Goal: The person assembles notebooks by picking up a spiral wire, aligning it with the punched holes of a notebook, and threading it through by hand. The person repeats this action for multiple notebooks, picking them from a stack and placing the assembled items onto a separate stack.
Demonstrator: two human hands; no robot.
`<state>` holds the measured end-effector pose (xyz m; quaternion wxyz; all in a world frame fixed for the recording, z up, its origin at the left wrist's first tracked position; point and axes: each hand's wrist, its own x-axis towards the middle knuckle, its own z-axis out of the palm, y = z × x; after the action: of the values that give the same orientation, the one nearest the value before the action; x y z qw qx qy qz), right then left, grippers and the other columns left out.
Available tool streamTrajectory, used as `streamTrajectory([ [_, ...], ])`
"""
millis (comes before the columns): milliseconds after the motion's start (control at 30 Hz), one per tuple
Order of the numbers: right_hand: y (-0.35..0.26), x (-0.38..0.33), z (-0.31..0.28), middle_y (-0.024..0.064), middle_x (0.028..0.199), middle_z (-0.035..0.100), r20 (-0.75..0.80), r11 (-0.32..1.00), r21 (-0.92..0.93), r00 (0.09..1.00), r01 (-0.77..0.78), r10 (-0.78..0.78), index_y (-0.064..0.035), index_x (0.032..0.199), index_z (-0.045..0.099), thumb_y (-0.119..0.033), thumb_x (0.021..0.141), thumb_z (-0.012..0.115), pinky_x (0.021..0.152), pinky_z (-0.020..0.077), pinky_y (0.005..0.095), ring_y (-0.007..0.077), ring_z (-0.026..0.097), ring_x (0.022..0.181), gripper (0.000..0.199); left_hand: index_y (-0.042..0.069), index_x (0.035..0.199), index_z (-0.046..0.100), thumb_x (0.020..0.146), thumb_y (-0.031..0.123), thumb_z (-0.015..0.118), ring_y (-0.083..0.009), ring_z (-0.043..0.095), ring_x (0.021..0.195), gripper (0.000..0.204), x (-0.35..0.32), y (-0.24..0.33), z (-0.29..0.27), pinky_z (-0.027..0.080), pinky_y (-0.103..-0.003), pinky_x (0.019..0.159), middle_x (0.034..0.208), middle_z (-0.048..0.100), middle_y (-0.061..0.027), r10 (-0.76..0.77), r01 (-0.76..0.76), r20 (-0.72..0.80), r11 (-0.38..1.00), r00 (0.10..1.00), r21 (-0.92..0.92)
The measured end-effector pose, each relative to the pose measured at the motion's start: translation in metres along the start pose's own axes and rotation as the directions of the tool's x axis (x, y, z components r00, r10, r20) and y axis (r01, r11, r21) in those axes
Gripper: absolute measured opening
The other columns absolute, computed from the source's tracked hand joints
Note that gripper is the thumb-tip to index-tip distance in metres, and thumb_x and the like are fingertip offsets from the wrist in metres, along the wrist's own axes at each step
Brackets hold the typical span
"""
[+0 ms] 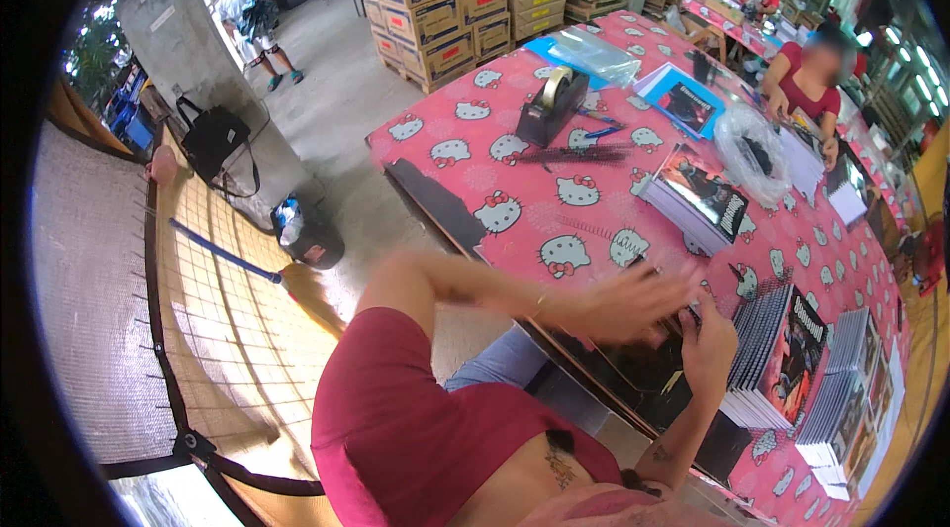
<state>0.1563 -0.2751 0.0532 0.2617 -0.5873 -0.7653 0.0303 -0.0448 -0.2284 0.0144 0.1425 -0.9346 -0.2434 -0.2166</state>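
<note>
While the person sat at the near edge of the counter (515, 166), which was covered in a pink cartoon-cat cloth, both hands worked over a dark, glossy flat item (648, 369) lying just in front of the body. The left hand (623, 304) was blurred with motion, its fingers spread and flat above that item, gripping nothing that could be made out. The right hand (708, 339) stood at the item's far edge with its fingers curled, apparently pinching the edge, though the blur left the exact hold uncertain.

Judging by the layout, the work looked well under way but far from finished. To the right, a fanned stack of booklets (777, 354) with dark red-and-black covers lay touching the work spot, and further rows of thin booklets (841, 388) stretched beyond it toward the counter's end. Another thick pile of the same dark-covered books (698, 195) waited farther up the counter, beside a crumpled clear plastic bag (752, 151). A black tape dispenser (551, 103) stood well apart, untouched. Across the counter a co-worker in a red top (807, 82) bent over separate piles.
</note>
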Motion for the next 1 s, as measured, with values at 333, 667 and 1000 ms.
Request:
streamTrajectory([
  [333, -0.009, -0.013, -0.005, 0.0171, 0.107, 0.071, 0.013, 0.996, 0.047, 0.997, -0.074, 0.073, -0.0082, 0.135, 0.054, -0.019, 0.089, 0.073, 0.08, 0.0492, 0.0466, 0.0378, 0.066, 0.096, 0.052, -0.002, 0.152, 0.036, 0.092, 0.059, 0.056, -0.0317, 0.025, 0.153, 0.088, 0.021, -0.007, 0.001, 0.021, -0.057, 0.12, 0.163, 0.031, -0.0177, -0.008, 0.009, -0.095, 1.0, 0.995, 0.01],
  [667, 0.071, -0.074, 0.063, 0.0051, 0.106, 0.064, -0.168, 0.493, 0.87, 0.915, -0.037, 0.366, 0.0011, 0.122, 0.062, -0.015, 0.086, 0.082, 0.088, 0.0464, 0.0276, 0.0139, 0.06, 0.095, 0.044, -0.001, 0.138, 0.051, 0.093, 0.047, 0.061, -0.0352, 0.041, 0.144, 0.067, 0.051, -0.015, -0.033, 0.024, -0.056, 0.119, 0.146, 0.05, -0.0202, 0.209, -0.11, 0.279, 0.936, 0.937, -0.334],
  [1000, 0.04, -0.067, 0.08, 0.0036, 0.096, 0.066, -0.212, 0.55, 0.832, 0.876, -0.07, 0.432, 0.0041, 0.106, 0.067, -0.006, 0.093, 0.072, 0.081, 0.0473, 0.0259, 0.0113, 0.059, 0.088, 0.018, -0.002, 0.15, 0.037, 0.09, 0.059, 0.059, -0.0335, 0.033, 0.148, 0.088, -0.007, 0.021, 0.015, 0.024, -0.055, 0.118, 0.159, 0.035, -0.0191, 0.126, -0.139, -0.078, 0.974, 0.989, -0.178],
])
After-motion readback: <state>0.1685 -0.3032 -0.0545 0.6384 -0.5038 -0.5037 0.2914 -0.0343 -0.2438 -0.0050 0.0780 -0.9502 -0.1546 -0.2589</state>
